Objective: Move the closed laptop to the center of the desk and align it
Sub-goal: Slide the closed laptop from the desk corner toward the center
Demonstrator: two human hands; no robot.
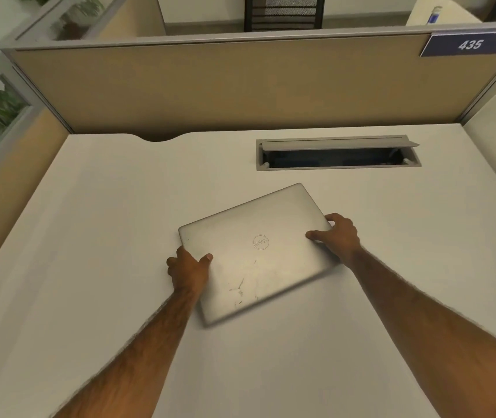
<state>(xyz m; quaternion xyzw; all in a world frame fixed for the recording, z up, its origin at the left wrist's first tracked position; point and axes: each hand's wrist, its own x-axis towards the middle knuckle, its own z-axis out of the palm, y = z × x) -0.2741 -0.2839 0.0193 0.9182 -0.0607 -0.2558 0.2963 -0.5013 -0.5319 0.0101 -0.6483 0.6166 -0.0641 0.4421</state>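
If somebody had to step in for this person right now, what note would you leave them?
Left hand: gripping the laptop's left edge, thumb on the lid.
Right hand: gripping the right edge, thumb on the lid.
Laptop: closed, near the middle of the desk, in front of the open cable hatch, but turned at an angle to the desk edges.
Done: laptop roughly centred.
Left: rotate it square with the desk, then let go.
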